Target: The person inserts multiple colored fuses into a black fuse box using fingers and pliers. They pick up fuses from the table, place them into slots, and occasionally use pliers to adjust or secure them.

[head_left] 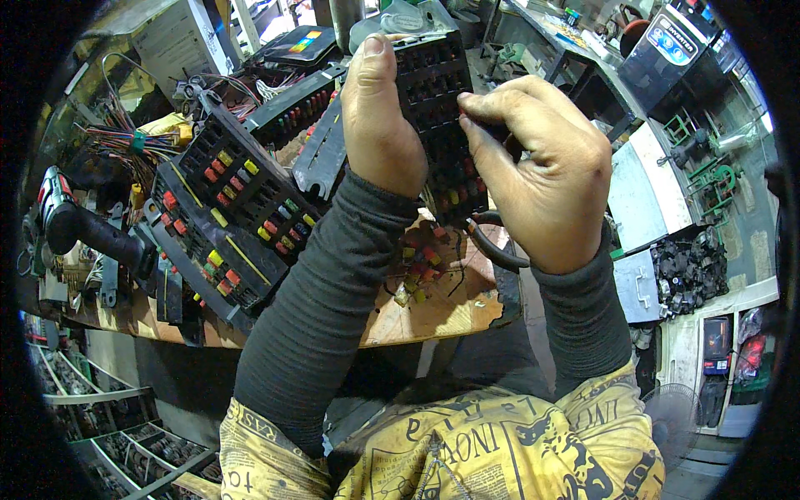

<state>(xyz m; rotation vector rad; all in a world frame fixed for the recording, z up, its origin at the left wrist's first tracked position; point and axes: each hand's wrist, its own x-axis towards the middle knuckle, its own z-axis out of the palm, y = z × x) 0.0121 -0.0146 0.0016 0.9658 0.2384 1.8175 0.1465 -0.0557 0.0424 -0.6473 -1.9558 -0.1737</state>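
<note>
My left hand [377, 125] grips a black fuse box [433, 79] and holds it up over the table, thumb pointing upward along its left edge. Rows of slots cover the box, with a few yellow and red fuses in its lower part. At the box's right side my right hand [550, 162] is closed, thumb and forefinger pinching a small red fuse [462, 114], mostly hidden by the fingertips. Below the box, a pile of loose red and yellow fuses [423, 262] lies on the wooden tabletop [392, 321].
On the left sits a larger black fuse panel [242, 196] filled with colored fuses. Beyond it are another fuse strip [300, 108] and bundled wires [125, 142]. A black-handled tool [92, 229] lies at the far left. A dark cable [496, 246] curves near the table's right edge.
</note>
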